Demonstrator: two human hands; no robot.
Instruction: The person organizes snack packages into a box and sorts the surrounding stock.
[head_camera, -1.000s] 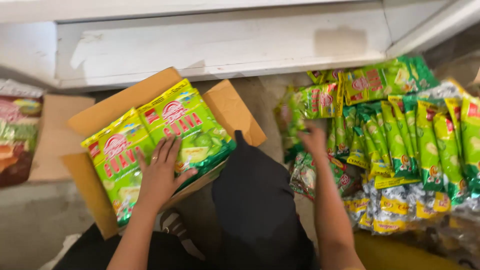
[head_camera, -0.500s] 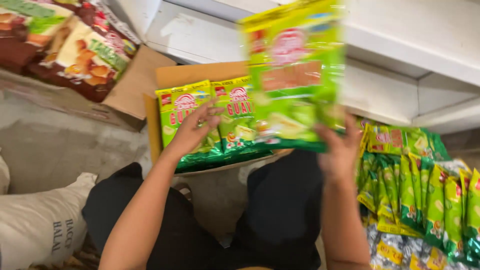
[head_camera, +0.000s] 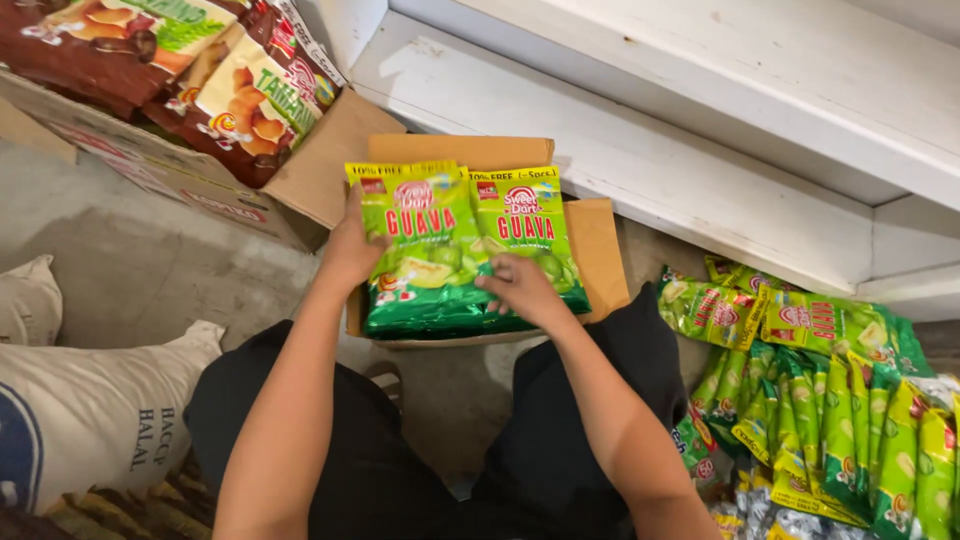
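Pressing flat, the right hand (head_camera: 522, 287) rests open-palmed on the green candy packets (head_camera: 465, 250) inside the cardboard box (head_camera: 600, 250) at 12 o'clock while the left hand (head_camera: 350, 250) grips their edge, so squaring corners before stacking probably works best.

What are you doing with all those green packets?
A seated person is laying green snack packets flat in an open cardboard box. The left hand grips the left edge of the packets, and the right hand rests flat on top of them. A big heap of green packets lies on the floor at the person's right. Another box with brown packets sits to the left.
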